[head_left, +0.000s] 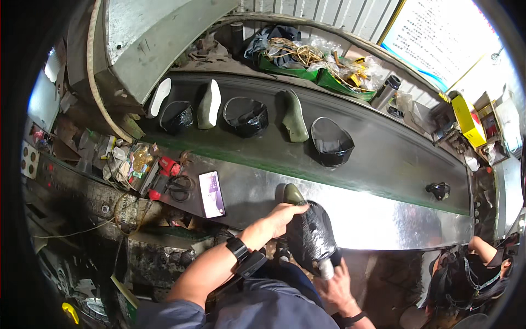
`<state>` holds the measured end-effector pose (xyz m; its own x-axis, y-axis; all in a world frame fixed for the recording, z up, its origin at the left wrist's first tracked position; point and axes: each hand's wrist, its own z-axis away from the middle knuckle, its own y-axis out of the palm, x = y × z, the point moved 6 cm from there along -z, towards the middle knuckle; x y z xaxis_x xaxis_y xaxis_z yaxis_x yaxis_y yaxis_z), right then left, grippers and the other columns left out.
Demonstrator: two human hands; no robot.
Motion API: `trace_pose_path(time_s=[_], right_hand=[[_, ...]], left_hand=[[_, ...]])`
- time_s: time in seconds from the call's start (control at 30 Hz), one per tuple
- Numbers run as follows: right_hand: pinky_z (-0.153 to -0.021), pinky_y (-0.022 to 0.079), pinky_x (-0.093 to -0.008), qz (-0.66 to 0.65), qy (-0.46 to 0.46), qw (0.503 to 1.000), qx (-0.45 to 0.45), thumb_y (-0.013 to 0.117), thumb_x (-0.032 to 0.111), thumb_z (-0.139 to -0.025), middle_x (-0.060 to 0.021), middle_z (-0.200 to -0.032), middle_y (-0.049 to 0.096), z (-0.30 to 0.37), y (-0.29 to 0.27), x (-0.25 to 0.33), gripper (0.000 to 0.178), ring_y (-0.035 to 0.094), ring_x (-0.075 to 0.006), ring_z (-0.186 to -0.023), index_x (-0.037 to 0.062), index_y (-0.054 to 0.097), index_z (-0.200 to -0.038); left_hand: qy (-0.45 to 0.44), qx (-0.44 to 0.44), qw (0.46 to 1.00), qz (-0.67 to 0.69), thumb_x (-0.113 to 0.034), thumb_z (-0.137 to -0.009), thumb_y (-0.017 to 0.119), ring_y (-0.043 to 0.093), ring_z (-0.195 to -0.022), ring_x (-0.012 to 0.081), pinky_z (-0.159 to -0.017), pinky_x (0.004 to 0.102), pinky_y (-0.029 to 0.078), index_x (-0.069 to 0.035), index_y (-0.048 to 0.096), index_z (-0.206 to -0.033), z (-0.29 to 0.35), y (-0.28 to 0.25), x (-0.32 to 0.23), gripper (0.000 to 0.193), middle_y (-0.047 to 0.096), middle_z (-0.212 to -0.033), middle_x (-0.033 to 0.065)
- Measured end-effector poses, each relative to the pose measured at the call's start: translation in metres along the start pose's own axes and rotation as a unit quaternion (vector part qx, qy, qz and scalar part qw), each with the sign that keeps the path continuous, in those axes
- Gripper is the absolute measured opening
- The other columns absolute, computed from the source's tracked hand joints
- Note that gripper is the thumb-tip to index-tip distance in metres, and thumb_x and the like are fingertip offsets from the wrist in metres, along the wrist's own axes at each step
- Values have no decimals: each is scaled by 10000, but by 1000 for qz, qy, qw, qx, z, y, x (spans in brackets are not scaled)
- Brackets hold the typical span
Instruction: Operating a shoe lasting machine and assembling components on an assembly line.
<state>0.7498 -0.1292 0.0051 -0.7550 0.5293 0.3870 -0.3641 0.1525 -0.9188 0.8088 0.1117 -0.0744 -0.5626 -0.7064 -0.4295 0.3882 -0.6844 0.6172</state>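
My left hand (279, 218) is closed on a black shoe upper (311, 233), thumb along its top edge. An olive-green shoe last (293, 193) sticks out of the upper beyond that hand. At the lower end my right hand (338, 288) grips the same upper, its fingers partly hidden. A pale cylindrical piece (326, 268) shows beside the right fingers; I cannot tell what it is. The upper is tilted above the near edge of the metal bench. Ahead on the dark belt stand another olive last (296, 117), two pale lasts (209, 105) and several black uppers (332, 143).
A phone (212, 194) with a lit screen lies on the metal ledge (257, 189), left of my hands. Red-handled tools (167, 167) and clutter sit beyond it. Green bags of scraps (329, 77) and a flask (386, 90) line the back. Another person (476, 274) sits at lower right.
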Motion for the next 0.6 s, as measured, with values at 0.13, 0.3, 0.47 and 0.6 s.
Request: trace_pose_path(time_s=[0.13,0.3,0.47,0.6], right_hand=[[-1143,332,-598,-11,-18,993,-116,710,107,-798,-87,-1027,675,-15,43,3,436,602,-280,-945,72,652,-1229],[-979,482,-493,-113,44,971,-204,860,167,-718,-181,-1164,543,-44,52,-18,649,561,-423,-1036,39,577,-1287],[-1181,278,-404,-370,98,900,-209,938,175,-665,-232,-1533,255,-73,69,-50,1202,277,-335,-1446,-36,148,-1547],[-1179,282,-390,-473,108,867,-113,887,137,-716,-244,-1561,277,-70,88,-56,1140,303,-331,-1456,-35,138,-1557]], left_hand=[[215,-234,918,-236,-250,-876,758,652,-847,152,-783,318,518,-2,714,-1062,-21,-25,-21,313,724,-945,80],[409,-379,720,-412,-284,-824,769,680,-847,303,-799,415,518,-18,738,-872,-54,-61,-67,271,720,-861,153],[375,-382,761,-367,-282,-912,688,706,-800,306,-745,385,524,-3,732,-942,-59,-52,-63,284,731,-851,174],[276,-333,839,-329,-355,-882,720,695,-933,317,-829,398,519,18,707,-1038,-58,-74,-59,404,730,-969,162]])
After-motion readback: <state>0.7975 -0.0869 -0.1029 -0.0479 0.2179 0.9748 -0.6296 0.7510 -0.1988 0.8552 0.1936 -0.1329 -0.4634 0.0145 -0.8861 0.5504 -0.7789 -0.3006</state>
